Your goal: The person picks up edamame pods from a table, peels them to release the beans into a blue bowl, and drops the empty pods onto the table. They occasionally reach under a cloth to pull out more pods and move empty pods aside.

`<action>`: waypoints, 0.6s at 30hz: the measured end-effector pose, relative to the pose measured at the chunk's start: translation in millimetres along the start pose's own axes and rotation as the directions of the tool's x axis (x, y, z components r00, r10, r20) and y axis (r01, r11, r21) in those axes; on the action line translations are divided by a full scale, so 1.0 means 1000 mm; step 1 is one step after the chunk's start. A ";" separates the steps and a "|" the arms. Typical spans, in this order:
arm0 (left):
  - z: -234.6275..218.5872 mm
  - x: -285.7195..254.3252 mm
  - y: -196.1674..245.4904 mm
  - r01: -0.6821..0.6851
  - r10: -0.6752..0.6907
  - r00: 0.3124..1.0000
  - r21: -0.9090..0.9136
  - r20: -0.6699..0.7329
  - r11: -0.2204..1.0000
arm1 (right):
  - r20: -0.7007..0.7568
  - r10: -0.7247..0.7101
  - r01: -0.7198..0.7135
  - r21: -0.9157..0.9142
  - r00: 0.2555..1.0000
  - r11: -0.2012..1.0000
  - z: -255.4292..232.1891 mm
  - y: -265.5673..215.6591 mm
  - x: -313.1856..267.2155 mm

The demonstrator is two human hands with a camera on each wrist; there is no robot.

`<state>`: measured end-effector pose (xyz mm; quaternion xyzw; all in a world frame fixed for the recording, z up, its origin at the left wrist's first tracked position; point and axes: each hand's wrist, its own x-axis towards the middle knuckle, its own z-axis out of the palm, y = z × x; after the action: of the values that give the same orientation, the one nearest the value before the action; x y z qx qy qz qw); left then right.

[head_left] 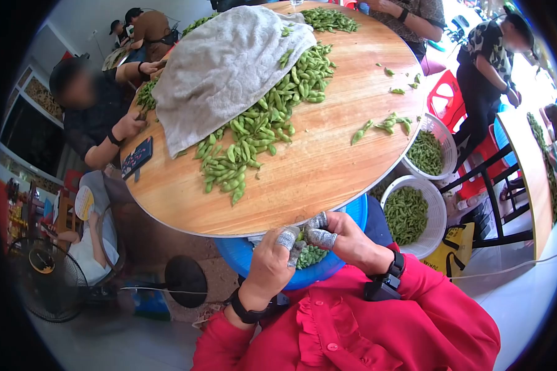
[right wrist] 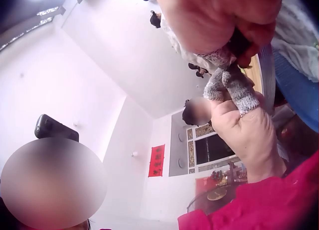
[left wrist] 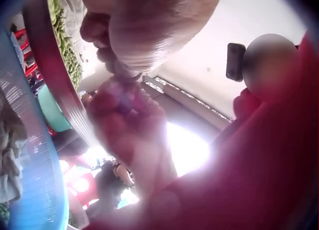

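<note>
Both hands meet just off the table's near edge, over a blue basin in the head view. Between the fingertips shows a bit of a green soybean pod, mostly hidden by the fingers. My left hand pinches it from one side and my right hand from the other. Grey knitted finger covers wrap the thumbs and forefingers. Below the hands, shelled green beans lie in the basin. The right wrist view shows my left hand with its covered fingers against the right hand's.
Soybean pods heap on the round wooden table, partly under a grey towel. A phone lies near its left edge. White baskets of pods stand at right. Other people sit around; a fan stands at left.
</note>
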<state>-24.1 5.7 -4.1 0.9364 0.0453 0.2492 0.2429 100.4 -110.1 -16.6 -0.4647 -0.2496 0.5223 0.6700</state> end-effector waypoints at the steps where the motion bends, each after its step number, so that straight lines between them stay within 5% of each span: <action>1: 0.001 0.000 0.001 0.002 -0.004 0.999 -0.068 -0.031 0.998 | 0.021 -0.037 0.038 -0.015 0.999 0.999 -0.002 0.002 0.000; 6: 0.018 -0.008 0.002 0.212 -0.274 0.959 -0.471 -0.067 0.856 | 0.067 -0.167 0.168 -0.003 0.984 0.986 -0.003 0.009 -0.002; 8: 0.017 -0.012 0.004 0.351 -0.438 0.898 -0.643 0.027 0.680 | 0.101 -0.223 0.231 -0.075 0.970 0.970 0.000 0.005 -0.003; 11: 0.015 -0.014 0.001 0.487 -0.546 0.778 -0.847 0.311 0.212 | 0.165 -0.211 0.237 -0.151 0.963 0.960 0.003 -0.012 -0.007; 16: 0.014 -0.017 -0.004 0.487 -0.462 0.848 -0.724 0.259 0.489 | 0.222 -0.222 0.302 -0.448 0.949 0.841 -0.001 -0.007 -0.002; 18: 0.026 -0.028 -0.015 0.597 -0.561 0.738 -0.751 0.376 0.282 | 0.228 -0.174 0.280 -0.609 0.958 0.743 -0.006 0.012 0.004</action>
<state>-35.0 1.8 -42.9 0.6217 0.2514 0.1156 0.7327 101.2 -108.5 -30.5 -0.5870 -0.5174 0.3562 0.5107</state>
